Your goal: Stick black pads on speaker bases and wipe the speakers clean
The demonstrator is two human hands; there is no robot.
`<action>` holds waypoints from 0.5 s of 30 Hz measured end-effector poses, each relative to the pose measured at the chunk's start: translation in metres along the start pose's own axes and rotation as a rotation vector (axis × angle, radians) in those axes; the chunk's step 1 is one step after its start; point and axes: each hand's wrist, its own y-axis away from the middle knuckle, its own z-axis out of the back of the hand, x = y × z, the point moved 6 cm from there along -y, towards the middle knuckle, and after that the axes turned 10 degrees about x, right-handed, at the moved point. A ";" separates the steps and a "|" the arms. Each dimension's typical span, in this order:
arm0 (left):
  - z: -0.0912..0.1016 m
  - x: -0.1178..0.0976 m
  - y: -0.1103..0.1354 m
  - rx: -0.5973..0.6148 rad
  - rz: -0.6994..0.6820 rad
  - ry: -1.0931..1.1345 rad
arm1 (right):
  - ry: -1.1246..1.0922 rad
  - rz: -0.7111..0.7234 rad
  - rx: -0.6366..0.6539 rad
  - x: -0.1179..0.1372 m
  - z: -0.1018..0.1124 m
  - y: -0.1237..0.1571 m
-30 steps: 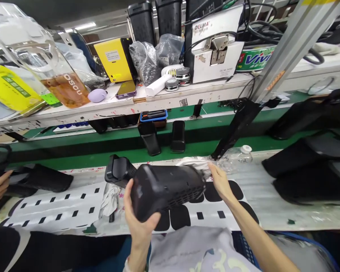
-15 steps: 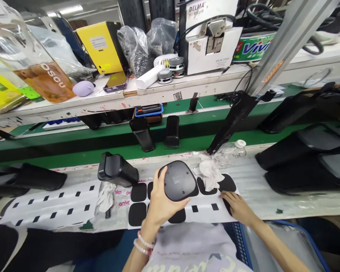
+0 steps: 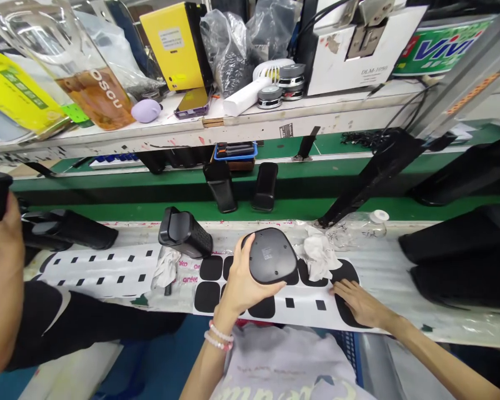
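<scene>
- Change: one second ago the black housing (image 3: 273, 255) lies sideways in the left grip; now its flat base with screws faces the wearer. The right grip is now down at the pad sheet (image 3: 305, 310). Judgement: base and pads are both accessible.
- Left grip (image 3: 240, 283) – a bare hand: clamped on the black housing, thumb at the near edge, fingers at the nine o'clock side.
- Right grip (image 3: 358, 303): at four o'clock from the housing, fingers spread over a black pad (image 3: 345, 318). Whether the fingertips pinch its edge cannot be told.
- Location: the housing is over the pad sheet and hides several pads.
- Obstruction: crumpled cloth (image 3: 316, 253) at three o'clock, partly covering pads. Beyond it, a clear bottle (image 3: 360, 230) lies near the foot of a black post (image 3: 366, 172) at two o'clock.
- Worktop (image 3: 387, 266), ten o'clock: a second housing (image 3: 185, 233) just beside the sheet's end.
- Nine o'clock: a second sheet (image 3: 108, 269) with small black squares; farther out, a co-worker's hand (image 3: 4, 228) holds a dark object.
- Three o'clock, well apart: large dark housings (image 3: 462, 239).
- Twelve o'clock: a shelf (image 3: 241, 126) spans the far side, above the worktop.
</scene>
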 end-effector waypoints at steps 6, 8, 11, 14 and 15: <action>-0.001 0.001 0.000 0.000 0.010 0.006 | 0.017 0.061 -0.014 0.000 -0.010 0.008; -0.001 0.001 -0.001 -0.006 0.004 0.002 | 0.023 0.083 -0.037 0.004 -0.009 0.008; 0.001 0.000 -0.002 -0.008 -0.003 -0.003 | 0.029 0.085 -0.053 0.009 -0.003 0.003; 0.001 -0.001 -0.002 -0.007 -0.001 -0.012 | 0.035 0.097 -0.044 0.011 0.002 0.001; 0.001 -0.001 -0.002 -0.007 0.000 -0.013 | 0.037 0.103 -0.040 0.011 0.003 0.002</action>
